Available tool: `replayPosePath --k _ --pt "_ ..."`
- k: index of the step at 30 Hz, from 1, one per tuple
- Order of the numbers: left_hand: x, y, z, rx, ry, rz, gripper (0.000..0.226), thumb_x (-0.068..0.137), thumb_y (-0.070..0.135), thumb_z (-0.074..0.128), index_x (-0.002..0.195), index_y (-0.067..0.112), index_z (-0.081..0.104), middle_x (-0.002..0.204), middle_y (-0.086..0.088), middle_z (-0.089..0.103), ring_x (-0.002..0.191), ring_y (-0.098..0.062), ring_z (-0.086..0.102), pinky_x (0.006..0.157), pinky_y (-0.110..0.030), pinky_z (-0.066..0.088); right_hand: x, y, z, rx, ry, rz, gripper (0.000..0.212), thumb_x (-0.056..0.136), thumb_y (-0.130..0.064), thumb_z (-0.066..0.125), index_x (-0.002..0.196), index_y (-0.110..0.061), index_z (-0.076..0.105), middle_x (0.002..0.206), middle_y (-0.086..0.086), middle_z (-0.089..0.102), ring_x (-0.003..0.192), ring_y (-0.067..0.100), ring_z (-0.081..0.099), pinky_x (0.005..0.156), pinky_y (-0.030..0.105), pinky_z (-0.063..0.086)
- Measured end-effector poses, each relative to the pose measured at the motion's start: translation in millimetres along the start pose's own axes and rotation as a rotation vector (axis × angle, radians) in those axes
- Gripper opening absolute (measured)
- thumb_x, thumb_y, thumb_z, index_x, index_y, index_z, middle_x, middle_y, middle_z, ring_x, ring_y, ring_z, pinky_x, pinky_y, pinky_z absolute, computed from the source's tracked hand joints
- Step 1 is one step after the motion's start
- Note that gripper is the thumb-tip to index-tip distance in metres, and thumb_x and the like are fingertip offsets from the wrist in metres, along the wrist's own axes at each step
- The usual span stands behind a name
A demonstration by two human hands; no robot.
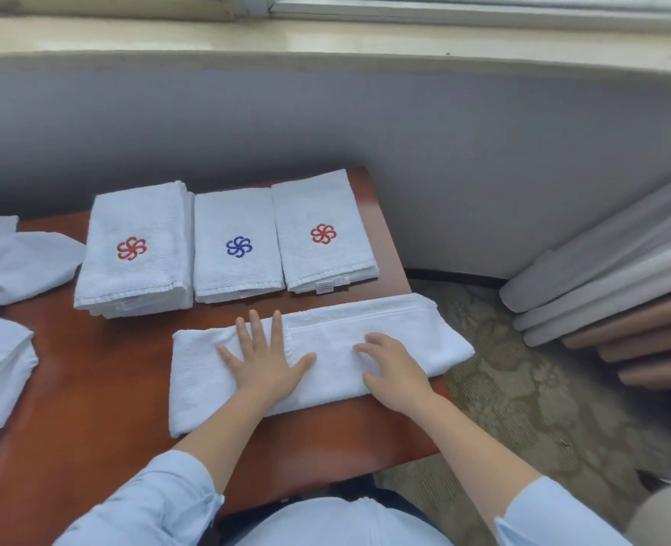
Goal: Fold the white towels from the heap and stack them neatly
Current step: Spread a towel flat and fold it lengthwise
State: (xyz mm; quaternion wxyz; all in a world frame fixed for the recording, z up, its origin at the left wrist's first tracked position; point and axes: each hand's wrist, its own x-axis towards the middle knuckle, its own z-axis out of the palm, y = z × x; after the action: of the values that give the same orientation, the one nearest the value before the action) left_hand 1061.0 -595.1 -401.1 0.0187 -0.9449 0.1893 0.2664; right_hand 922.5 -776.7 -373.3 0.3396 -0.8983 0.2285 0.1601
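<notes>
Centrally, a long folded white towel (326,360) is laid at the near right of the red-brown table (101,388), its right end overhanging the edge. It is pressed flat by the left hand (264,358), fingers spread, and the right hand (395,372), fingers open and slightly curled. Behind it, three folded stacks are lined up: left stack (134,250) with a red pinwheel emblem, middle stack (237,246) blue, right stack (322,232) red. Small sewn labels are unreadable. Unfolded towels (6,301) are heaped at left. Patterned carpet (523,396), grey wall and window sill are noted.
</notes>
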Motion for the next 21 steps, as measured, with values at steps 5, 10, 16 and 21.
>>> replayPosePath --k 5,10,16,21 --pt "-8 15 5 0.009 -0.021 0.05 0.092 0.083 0.085 0.018 0.15 0.04 -0.023 0.157 -0.001 -0.037 0.142 -0.03 -0.037 0.109 -0.07 -0.012 -6 5 12 -0.335 -0.1 -0.096 0.066 0.097 -0.025 0.042 0.156 -0.034 0.015 0.165 -0.002 -0.012 0.151 0.023 -0.018 0.12 0.049 -0.012" --pt "-9 -8 3 0.017 -0.065 0.057 0.087 0.086 0.082 0.018 0.146 0.042 -0.029 0.151 0.003 -0.045 0.141 -0.028 -0.039 0.109 -0.069 -0.013 3 -6 12 -0.418 -0.204 -0.154 0.071 0.097 -0.029 0.042 0.157 -0.034 0.005 0.164 0.001 -0.019 0.15 0.024 -0.021 0.12 0.051 -0.011" --pt "-8 -45 3 0.034 -0.04 0.067 0.086 0.085 0.083 0.016 0.135 0.043 -0.04 0.142 0.005 -0.052 0.14 -0.028 -0.041 0.109 -0.069 -0.015 12 -38 26 -0.449 -0.269 -0.161 0.075 0.093 -0.032 0.044 0.156 -0.037 0.005 0.164 -0.002 -0.019 0.15 0.021 -0.02 0.12 0.053 -0.008" --pt "-2 -81 -3 0.063 -0.038 0.086 0.088 0.084 0.083 0.018 0.136 0.042 -0.038 0.141 0.005 -0.052 0.14 -0.027 -0.04 0.109 -0.069 -0.014 16 -63 38 -0.405 -0.283 -0.178 0.073 0.09 -0.033 0.048 0.155 -0.039 0.014 0.165 -0.005 -0.014 0.151 0.017 -0.012 0.12 0.048 0.0"
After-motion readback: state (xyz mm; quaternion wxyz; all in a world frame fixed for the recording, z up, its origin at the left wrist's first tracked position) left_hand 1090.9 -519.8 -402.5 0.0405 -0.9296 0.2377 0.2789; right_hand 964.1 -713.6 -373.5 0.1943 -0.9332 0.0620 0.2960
